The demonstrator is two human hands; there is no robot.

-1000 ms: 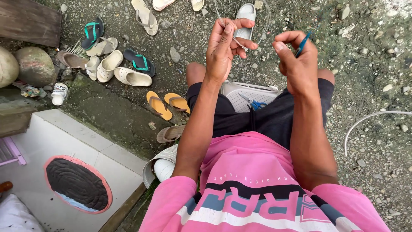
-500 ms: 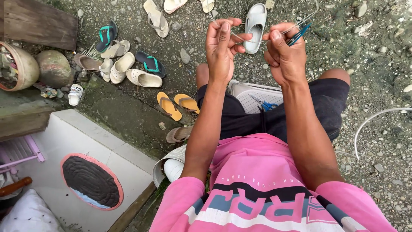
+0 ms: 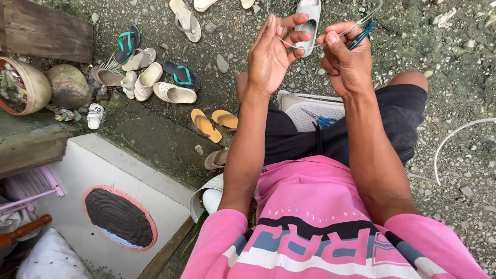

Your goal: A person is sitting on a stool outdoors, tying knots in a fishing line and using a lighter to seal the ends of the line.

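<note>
Head view: my left hand (image 3: 269, 54) pinches a thin wire (image 3: 302, 47); right hand (image 3: 345, 57) closed on its other end and blue-handled pliers (image 3: 361, 35), above my knees. Step: bending. Next needs firmer pinch.

No packages, labels, signs or screens show in the view. The only printed marking is the band of lettering on the person's pink shirt (image 3: 320, 227): a row of small white letters runs across the chest, and below it sit large blocky letters in pink and grey-blue on a dark stripe, with a white stripe beneath. From the head camera the lettering appears upside down. It lies at the bottom of the view, below the dark shorts.
</note>
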